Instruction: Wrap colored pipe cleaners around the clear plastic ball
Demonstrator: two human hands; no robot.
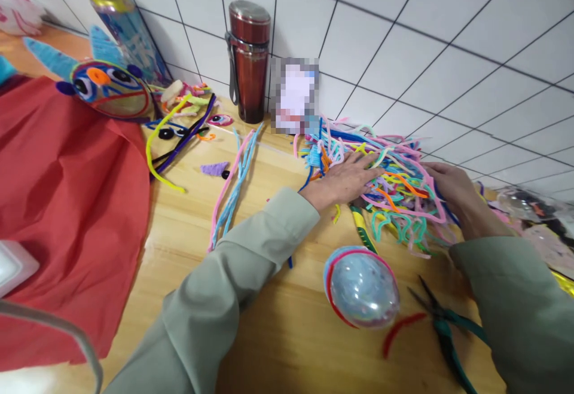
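Observation:
A large tangled pile of multicoloured pipe cleaners point(403, 188) lies against the tiled wall. My left hand point(345, 180) rests on the pile's left part, palm down with its fingers stretched out, some tips sunk among the strands. At the right edge of the pile is my right hand point(457, 194), touching the strands; its fingertips are hidden, so I cannot tell what they hold. Nearer to me sits a clear plastic dome point(365, 289) with a pink-red pipe cleaner round its rim. Beside it are a short red pipe cleaner point(401, 331) and green-handled pliers point(442, 316), jaws apart.
A red-brown thermos point(251, 65), a blurred-out phone point(293, 98) and a tall can point(130, 32) stand along the wall. At left, a blue-eared pipe-cleaner figure point(112, 92) sits by a red cloth point(76, 220). Loose blue and pink pipe cleaners point(237, 182) lie mid-table.

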